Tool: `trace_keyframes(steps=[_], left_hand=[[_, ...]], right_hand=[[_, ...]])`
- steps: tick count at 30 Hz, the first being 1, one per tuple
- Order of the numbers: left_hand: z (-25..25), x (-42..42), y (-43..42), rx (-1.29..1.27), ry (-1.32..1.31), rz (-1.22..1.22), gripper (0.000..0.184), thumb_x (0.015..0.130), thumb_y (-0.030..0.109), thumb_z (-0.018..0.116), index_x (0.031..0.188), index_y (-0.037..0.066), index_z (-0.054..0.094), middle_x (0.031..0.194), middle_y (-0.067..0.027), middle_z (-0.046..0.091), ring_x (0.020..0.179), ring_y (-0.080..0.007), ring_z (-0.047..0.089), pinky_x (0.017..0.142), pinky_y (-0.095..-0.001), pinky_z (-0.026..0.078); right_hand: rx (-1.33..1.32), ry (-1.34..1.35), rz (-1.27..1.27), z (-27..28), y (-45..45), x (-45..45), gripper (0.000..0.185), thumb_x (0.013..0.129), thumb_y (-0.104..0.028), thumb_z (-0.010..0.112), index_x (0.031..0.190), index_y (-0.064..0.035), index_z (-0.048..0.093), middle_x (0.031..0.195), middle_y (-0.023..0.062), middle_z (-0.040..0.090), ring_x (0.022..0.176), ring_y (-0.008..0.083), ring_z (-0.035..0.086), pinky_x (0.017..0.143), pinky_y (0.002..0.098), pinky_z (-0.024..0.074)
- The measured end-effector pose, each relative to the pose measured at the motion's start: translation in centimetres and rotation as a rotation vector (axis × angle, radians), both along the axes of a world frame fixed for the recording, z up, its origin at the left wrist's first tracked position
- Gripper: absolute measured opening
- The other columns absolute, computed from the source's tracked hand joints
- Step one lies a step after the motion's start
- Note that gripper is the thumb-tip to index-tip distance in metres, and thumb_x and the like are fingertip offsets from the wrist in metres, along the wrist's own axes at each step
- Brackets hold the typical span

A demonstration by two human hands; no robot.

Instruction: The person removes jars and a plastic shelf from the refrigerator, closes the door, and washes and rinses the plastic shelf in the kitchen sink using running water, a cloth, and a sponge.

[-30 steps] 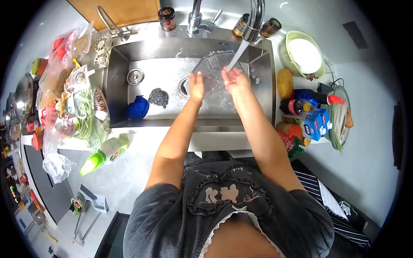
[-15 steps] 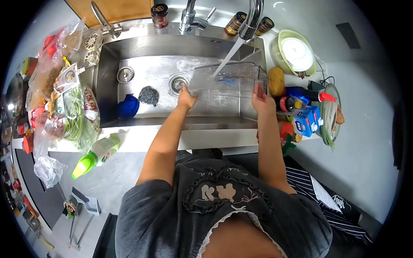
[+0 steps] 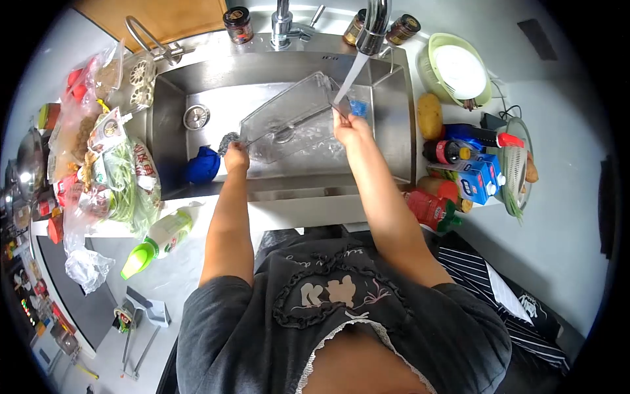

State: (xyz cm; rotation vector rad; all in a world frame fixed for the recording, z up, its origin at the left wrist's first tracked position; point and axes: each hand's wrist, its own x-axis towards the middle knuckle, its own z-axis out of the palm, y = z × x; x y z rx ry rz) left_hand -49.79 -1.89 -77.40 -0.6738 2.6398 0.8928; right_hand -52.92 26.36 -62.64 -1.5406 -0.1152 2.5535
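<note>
A clear rectangular bin (image 3: 289, 115) is tilted over the steel sink (image 3: 262, 184), held between both hands. My left hand (image 3: 237, 157) is closed on its lower left end, beside the dark steel-wool scourer (image 3: 227, 142). At its right end, my right hand (image 3: 352, 129) grips the rim close to the running water. The stream falls from the tall faucet (image 3: 371, 41). A blue cloth (image 3: 203, 165) lies at the left of the basin, and a small blue item (image 3: 358, 108) shows beyond my right hand.
Bagged vegetables (image 3: 119, 177) and a white-green bottle (image 3: 167, 235) are at the left. Jars (image 3: 237, 25) stand behind the sink. To the right are a potato (image 3: 430, 117), a green basin with white plates (image 3: 458, 69), a dark-capped bottle (image 3: 447, 152) and blue cartons (image 3: 474, 178).
The clear bin has turned and shifted leftward, its left end now lower. My left hand has moved left to near the scourer, and my right hand has come left from the sink's right side.
</note>
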Motion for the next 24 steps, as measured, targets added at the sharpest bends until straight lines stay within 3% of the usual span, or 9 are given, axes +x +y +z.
trace_keyframes(steps=[4, 7, 11, 15, 18, 19, 22, 23, 24], left_hand=[[0.9, 0.4, -3.0, 0.046, 0.010, 0.102, 0.025, 0.083, 0.022, 0.050, 0.097, 0.002, 0.051, 0.088, -0.0212, 0.061, 0.084, -0.0344, 0.059, 0.075, -0.0382, 0.046], [5.2, 0.1, -2.4, 0.548, -0.078, 0.293, 0.024, 0.082, 0.017, 0.050, 0.099, 0.000, 0.048, 0.089, -0.0229, 0.061, 0.084, -0.0361, 0.059, 0.075, -0.0387, 0.047], [9.6, -1.7, -1.9, -0.082, -0.033, -0.358, 0.029, 0.082, 0.017, 0.045, 0.105, -0.001, 0.049, 0.093, -0.0243, 0.060, 0.091, -0.0368, 0.057, 0.080, -0.0418, 0.045], [14.6, -3.5, 1.0, -0.163, -0.041, -0.547, 0.027, 0.080, 0.015, 0.044, 0.096, -0.002, 0.056, 0.091, -0.0267, 0.059, 0.084, -0.0346, 0.061, 0.079, -0.0403, 0.046], [16.4, -6.0, 2.7, 0.022, -0.372, -0.567, 0.025, 0.077, 0.012, 0.044, 0.092, -0.004, 0.057, 0.081, -0.0250, 0.062, 0.070, -0.0302, 0.064, 0.073, -0.0366, 0.049], [16.0, -6.5, 2.7, 0.029, -0.400, -0.612, 0.025, 0.079, 0.011, 0.042, 0.086, -0.007, 0.057, 0.072, -0.0204, 0.064, 0.061, -0.0248, 0.065, 0.061, -0.0328, 0.052], [15.3, -8.3, 2.9, 0.079, -0.631, -0.696, 0.025, 0.081, 0.010, 0.039, 0.081, -0.008, 0.057, 0.071, -0.0174, 0.065, 0.063, -0.0227, 0.066, 0.052, -0.0310, 0.052], [14.8, -9.1, 2.4, 0.024, -0.673, -0.939, 0.027, 0.083, 0.008, 0.036, 0.078, -0.009, 0.057, 0.074, -0.0171, 0.065, 0.064, -0.0223, 0.066, 0.048, -0.0302, 0.053], [14.1, -9.0, 2.2, 0.043, -0.678, -0.913, 0.027, 0.083, 0.008, 0.036, 0.077, -0.009, 0.056, 0.074, -0.0171, 0.065, 0.064, -0.0223, 0.066, 0.049, -0.0302, 0.053]], right_hand=[[-0.072, -0.046, 0.006, -3.1, -1.2, -3.3, 0.033, 0.092, -0.012, 0.027, 0.109, 0.0082, 0.047, 0.099, 0.0202, 0.058, 0.089, 0.0310, 0.059, 0.072, 0.0369, 0.0552], [-0.119, -0.145, -0.024, -4.4, -0.6, -4.8, 0.034, 0.093, -0.013, 0.026, 0.107, 0.0095, 0.047, 0.093, 0.0216, 0.060, 0.081, 0.0329, 0.062, 0.069, 0.0408, 0.0565], [-0.032, -0.223, 0.052, -9.2, 2.3, -4.8, 0.036, 0.094, -0.018, 0.025, 0.107, 0.0064, 0.048, 0.095, 0.0224, 0.059, 0.087, 0.0347, 0.060, 0.073, 0.0449, 0.0535], [0.134, -0.171, 0.152, -9.7, 3.7, -2.4, 0.043, 0.093, -0.025, 0.033, 0.126, 0.0032, 0.029, 0.119, 0.0232, 0.046, 0.109, 0.0360, 0.048, 0.085, 0.0486, 0.0447], [0.471, -0.241, 0.765, -8.1, 4.1, -0.4, 0.040, 0.091, -0.032, 0.041, 0.116, -0.0005, 0.044, 0.111, 0.0220, 0.053, 0.101, 0.0331, 0.055, 0.085, 0.0450, 0.0465], [0.705, -0.167, 0.960, -8.5, 4.2, 0.7, 0.047, 0.085, -0.039, 0.052, 0.118, -0.0064, 0.046, 0.117, 0.0184, 0.051, 0.107, 0.0306, 0.051, 0.090, 0.0441, 0.0410], [1.711, 0.007, 1.925, -4.9, 4.7, 3.5, 0.048, 0.080, -0.038, 0.058, 0.120, -0.0128, 0.048, 0.122, 0.0136, 0.049, 0.114, 0.0279, 0.046, 0.096, 0.0425, 0.0331], [1.810, 0.051, 2.138, -2.9, 4.4, 4.3, 0.052, 0.074, -0.036, 0.064, 0.120, -0.0182, 0.049, 0.126, 0.0092, 0.047, 0.123, 0.0244, 0.036, 0.103, 0.0418, 0.0232], [1.921, 0.124, 2.122, -3.5, 4.8, 4.9, 0.052, 0.074, -0.036, 0.065, 0.120, -0.0178, 0.050, 0.124, 0.0090, 0.048, 0.123, 0.0245, 0.036, 0.102, 0.0427, 0.0230]])
